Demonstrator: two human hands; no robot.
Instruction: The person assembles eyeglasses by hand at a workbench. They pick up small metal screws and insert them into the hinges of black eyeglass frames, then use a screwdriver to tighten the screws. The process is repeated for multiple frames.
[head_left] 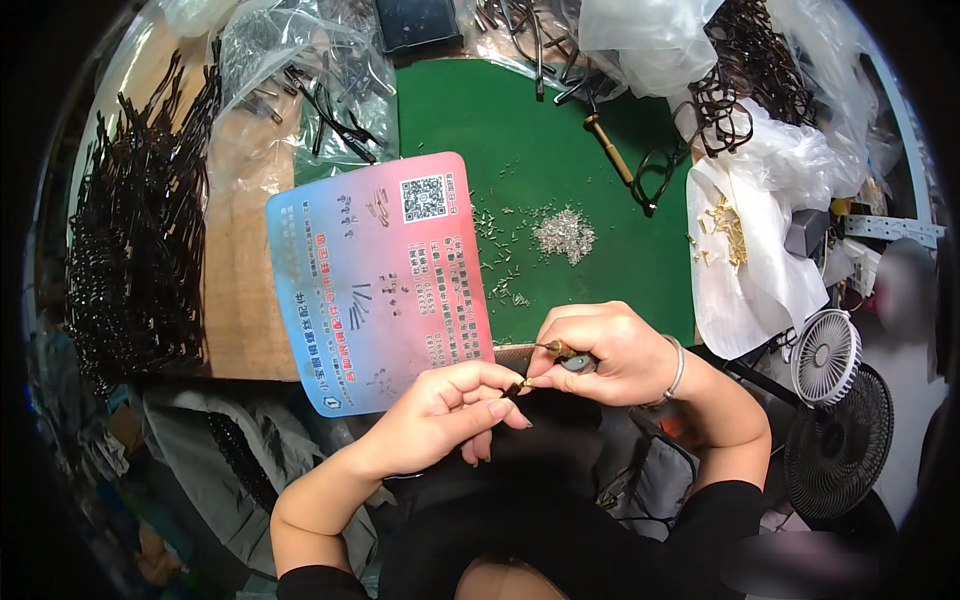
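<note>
My left hand (440, 410) pinches a small dark piece (514, 390) between thumb and forefinger, just past the near edge of the green mat. Its exact kind is too small to tell. Close against it, my right hand (618, 350) is closed around a screwdriver (560, 350) with a brass-coloured collar and a dark grey end. A tiny brass-coloured bit (527, 382) shows at the right fingertips, where the two hands meet. Beyond them on the mat lies a heap of small silver screws (565, 235), with more scattered to its left.
A blue and pink printed card (380, 270) lies left of the screws. Dark eyeglass temples (140, 240) are stacked far left. A brass-handled tool (610, 150) lies at the back of the green mat (450, 110). Gold pieces (730, 230) rest on white sheeting, near two fans (826, 357).
</note>
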